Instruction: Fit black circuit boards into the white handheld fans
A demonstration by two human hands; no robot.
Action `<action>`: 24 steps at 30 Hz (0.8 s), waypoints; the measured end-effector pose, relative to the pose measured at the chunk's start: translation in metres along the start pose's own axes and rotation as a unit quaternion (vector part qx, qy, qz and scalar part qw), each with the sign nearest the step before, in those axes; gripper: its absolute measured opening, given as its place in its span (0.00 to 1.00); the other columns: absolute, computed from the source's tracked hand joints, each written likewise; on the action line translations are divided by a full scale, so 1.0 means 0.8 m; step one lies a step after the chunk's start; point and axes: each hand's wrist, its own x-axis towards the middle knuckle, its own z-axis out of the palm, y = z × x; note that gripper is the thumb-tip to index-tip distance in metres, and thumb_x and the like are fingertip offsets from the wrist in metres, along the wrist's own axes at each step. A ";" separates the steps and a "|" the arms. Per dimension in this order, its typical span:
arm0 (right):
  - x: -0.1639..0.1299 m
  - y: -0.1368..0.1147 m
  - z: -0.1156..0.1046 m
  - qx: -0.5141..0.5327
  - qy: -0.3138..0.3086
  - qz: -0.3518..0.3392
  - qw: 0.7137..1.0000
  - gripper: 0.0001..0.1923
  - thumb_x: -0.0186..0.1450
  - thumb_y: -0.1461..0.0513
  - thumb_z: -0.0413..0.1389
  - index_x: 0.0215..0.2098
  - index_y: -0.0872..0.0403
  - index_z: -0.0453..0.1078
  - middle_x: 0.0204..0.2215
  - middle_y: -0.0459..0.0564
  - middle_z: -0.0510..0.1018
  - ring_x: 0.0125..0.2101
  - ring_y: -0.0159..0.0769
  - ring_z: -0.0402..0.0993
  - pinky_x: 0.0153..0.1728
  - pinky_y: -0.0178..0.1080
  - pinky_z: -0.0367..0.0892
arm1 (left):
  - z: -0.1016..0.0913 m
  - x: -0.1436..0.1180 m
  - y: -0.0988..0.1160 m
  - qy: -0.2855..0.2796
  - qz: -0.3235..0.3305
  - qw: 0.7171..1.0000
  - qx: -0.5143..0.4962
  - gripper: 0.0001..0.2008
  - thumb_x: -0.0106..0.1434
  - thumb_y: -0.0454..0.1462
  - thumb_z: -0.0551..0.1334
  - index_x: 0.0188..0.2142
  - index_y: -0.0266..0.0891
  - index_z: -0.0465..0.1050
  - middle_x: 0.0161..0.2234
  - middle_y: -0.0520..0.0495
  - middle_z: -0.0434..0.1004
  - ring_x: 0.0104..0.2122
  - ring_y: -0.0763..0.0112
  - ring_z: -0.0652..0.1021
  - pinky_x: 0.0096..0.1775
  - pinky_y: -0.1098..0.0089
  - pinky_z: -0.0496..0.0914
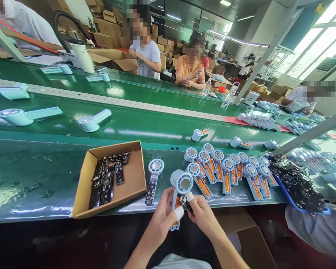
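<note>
Both hands meet at the near table edge: the left hand (164, 216) grips the handle of a white, round-headed fan half-shell with an orange battery (180, 192), its long axis upright, head pointing away; the right hand (203, 216) pinches a small black circuit strip (187, 204) against it. Beyond lie an open cardboard box of black boards (112, 179), a row of matching shells (229, 170), then the green conveyor belt (145, 127).
</note>
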 end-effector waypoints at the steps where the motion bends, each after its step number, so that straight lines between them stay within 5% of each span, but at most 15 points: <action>1: 0.001 0.003 0.003 0.023 0.015 0.008 1.000 0.38 0.62 0.31 0.49 0.14 0.52 0.58 0.10 0.40 0.56 0.13 0.24 0.49 0.16 0.31 0.45 | 0.001 0.000 -0.004 0.004 0.010 0.999 0.031 0.25 0.61 0.44 0.66 0.57 0.45 0.64 0.54 0.44 0.76 0.50 0.59 0.77 0.47 0.65 0.70; 7: -0.002 0.003 0.017 0.138 0.062 0.058 0.987 0.37 0.56 0.29 0.53 0.16 0.51 0.56 0.09 0.37 0.54 0.12 0.22 0.45 0.14 0.31 0.41 | 0.007 0.008 -0.014 0.041 0.028 0.991 0.125 0.24 0.64 0.48 0.64 0.56 0.43 0.65 0.55 0.40 0.74 0.58 0.56 0.72 0.57 0.63 0.66; 13: -0.029 0.004 0.019 0.054 0.109 -0.085 0.989 0.26 0.67 0.41 0.54 0.29 0.54 0.66 0.16 0.40 0.64 0.17 0.26 0.56 0.19 0.31 0.54 | 0.015 0.012 -0.017 0.095 0.033 0.986 0.135 0.20 0.66 0.50 0.60 0.51 0.43 0.67 0.40 0.47 0.78 0.35 0.64 0.77 0.39 0.67 0.71; 17: -0.043 0.020 0.021 -0.039 0.117 -0.147 0.981 0.19 0.71 0.52 0.56 0.55 0.53 0.67 0.38 0.52 0.80 0.35 0.36 0.76 0.37 0.35 0.72 | 0.020 0.015 -0.008 0.115 0.054 0.981 0.147 0.16 0.65 0.49 0.61 0.47 0.43 0.68 0.40 0.47 0.78 0.35 0.65 0.77 0.40 0.67 0.71; 20: -0.047 0.039 0.020 -0.069 0.172 -0.187 0.965 0.18 0.73 0.56 0.52 0.60 0.50 0.67 0.53 0.56 0.78 0.51 0.43 0.76 0.51 0.42 0.72 | 0.022 0.016 -0.002 0.087 0.040 0.986 0.136 0.18 0.63 0.49 0.63 0.48 0.43 0.69 0.40 0.47 0.78 0.35 0.65 0.77 0.41 0.67 0.71; 24: -0.052 0.061 0.021 -0.125 0.225 -0.221 0.941 0.18 0.72 0.58 0.53 0.60 0.47 0.69 0.55 0.56 0.77 0.56 0.49 0.74 0.56 0.49 0.70 | 0.024 0.020 -0.004 0.083 0.040 0.989 0.111 0.18 0.62 0.49 0.64 0.46 0.43 0.69 0.28 0.55 0.72 0.25 0.71 0.72 0.30 0.72 0.68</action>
